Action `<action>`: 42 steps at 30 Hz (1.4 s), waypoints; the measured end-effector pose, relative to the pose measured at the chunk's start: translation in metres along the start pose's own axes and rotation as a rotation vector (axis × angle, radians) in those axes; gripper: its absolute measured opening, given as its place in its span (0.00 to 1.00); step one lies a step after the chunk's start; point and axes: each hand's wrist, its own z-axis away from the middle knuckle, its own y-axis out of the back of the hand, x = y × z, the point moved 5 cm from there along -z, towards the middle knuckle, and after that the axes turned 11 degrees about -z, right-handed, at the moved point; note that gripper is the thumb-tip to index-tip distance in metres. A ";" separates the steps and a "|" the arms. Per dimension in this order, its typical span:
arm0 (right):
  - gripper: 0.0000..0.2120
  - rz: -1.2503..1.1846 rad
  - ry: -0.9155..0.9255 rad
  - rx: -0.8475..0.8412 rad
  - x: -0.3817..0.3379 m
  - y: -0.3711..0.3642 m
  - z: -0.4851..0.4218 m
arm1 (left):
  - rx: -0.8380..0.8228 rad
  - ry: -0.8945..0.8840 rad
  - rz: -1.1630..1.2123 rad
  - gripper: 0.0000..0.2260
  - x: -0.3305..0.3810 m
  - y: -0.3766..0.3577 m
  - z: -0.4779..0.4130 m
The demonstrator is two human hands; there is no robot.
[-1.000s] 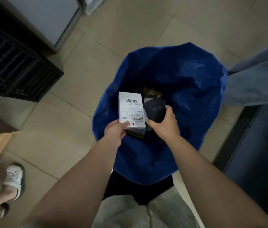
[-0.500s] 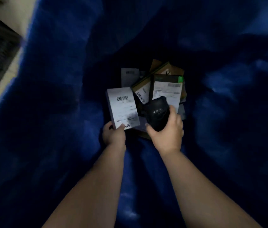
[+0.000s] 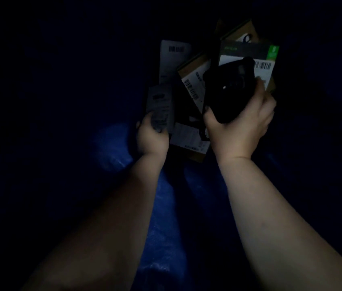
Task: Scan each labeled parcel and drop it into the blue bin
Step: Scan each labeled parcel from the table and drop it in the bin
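Darkness covers most of the head view. Both forearms reach down inside the blue bin (image 3: 161, 227), and its crinkled lining shows only between and beside the arms.

I see the left hand (image 3: 152, 137) holding the labeled parcel (image 3: 161, 106) by its near end. Its fingers are curled round the lower edge, and the label side faces up toward the camera. The parcel is deep inside the bin, at the left edge of the heap already lying there. I cannot tell whether it touches that heap.

The right hand (image 3: 241, 127) grips a black scanner (image 3: 228, 87). The thumb is on its left flank and the fingers are wrapped round the right, with the scanner's head pointing away over the pile.

In the pile, a white-labelled pack (image 3: 174, 59) lies at the back left. A tilted brown box (image 3: 193, 85) with a barcode strip lies just beside the scanner. A green-cornered box (image 3: 250, 50) is partly hidden behind the scanner. A low brown carton (image 3: 189, 140) shows between the two wrists.

Print on every label is too dim and blurred for me to read.
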 end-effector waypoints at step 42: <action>0.35 -0.002 0.758 -0.398 -0.491 0.454 0.225 | 0.709 -0.565 -0.183 0.26 0.190 0.595 0.477</action>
